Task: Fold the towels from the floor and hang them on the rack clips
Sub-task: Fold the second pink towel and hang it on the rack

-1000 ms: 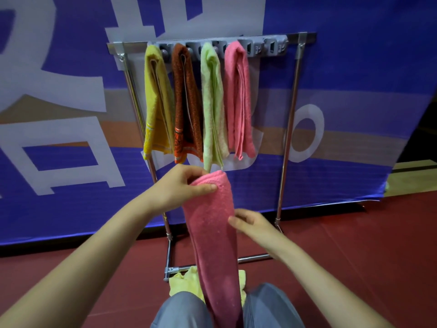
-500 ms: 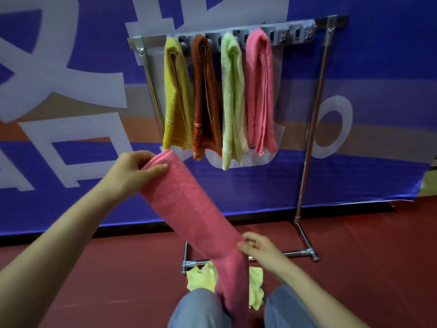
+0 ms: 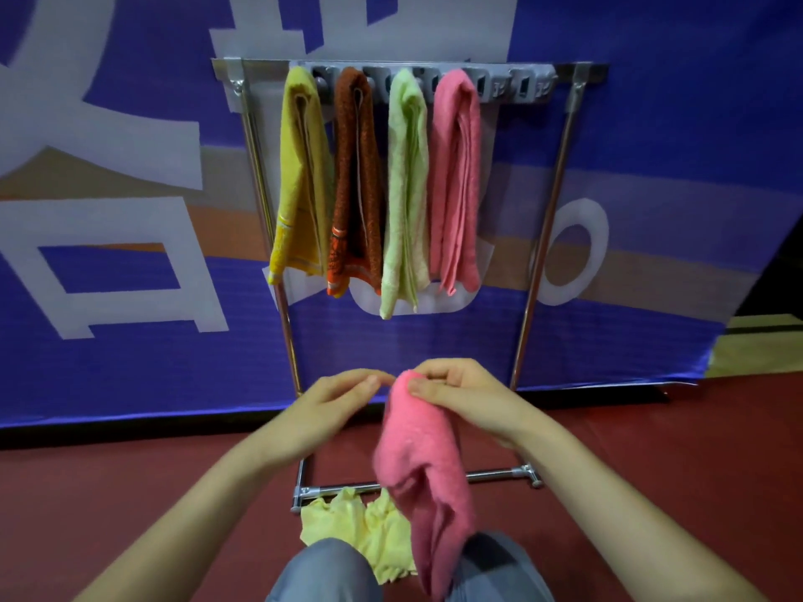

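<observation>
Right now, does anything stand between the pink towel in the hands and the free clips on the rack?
Nothing visible does. The right hand pinches the folded pink towel below the rack; the free clips sit at the bar's right end, right of the hung pink towel.

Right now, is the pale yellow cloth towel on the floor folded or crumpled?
Crumpled: the pale yellow cloth towel lies bunched and wrinkled on the red floor by the rack's metal base bar.
</observation>
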